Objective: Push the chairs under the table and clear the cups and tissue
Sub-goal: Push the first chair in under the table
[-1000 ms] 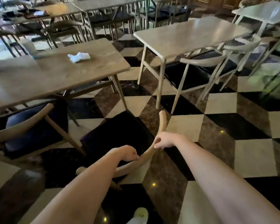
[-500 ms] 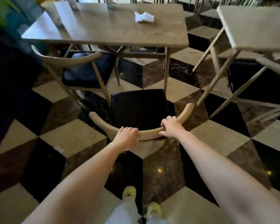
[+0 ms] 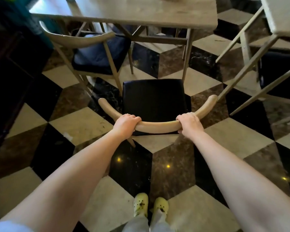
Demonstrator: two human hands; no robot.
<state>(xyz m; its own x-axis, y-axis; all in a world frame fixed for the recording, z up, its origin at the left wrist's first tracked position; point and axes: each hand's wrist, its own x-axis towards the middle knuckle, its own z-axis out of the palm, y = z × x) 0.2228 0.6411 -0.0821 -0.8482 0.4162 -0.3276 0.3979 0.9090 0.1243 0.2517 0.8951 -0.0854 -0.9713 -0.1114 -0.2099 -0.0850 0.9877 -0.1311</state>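
Chair [image 3: 153,97] swung square: black seat, curved wooden backrest.

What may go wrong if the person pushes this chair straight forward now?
The left hand and right hand grip the chair's backrest. Pushed straight, the black seat may strike the table leg, which seems in line with its right front corner. The second chair's back leg stands close to the seat's left corner and may snag. The backrest's right tip lies near the neighbouring table's slanted leg.
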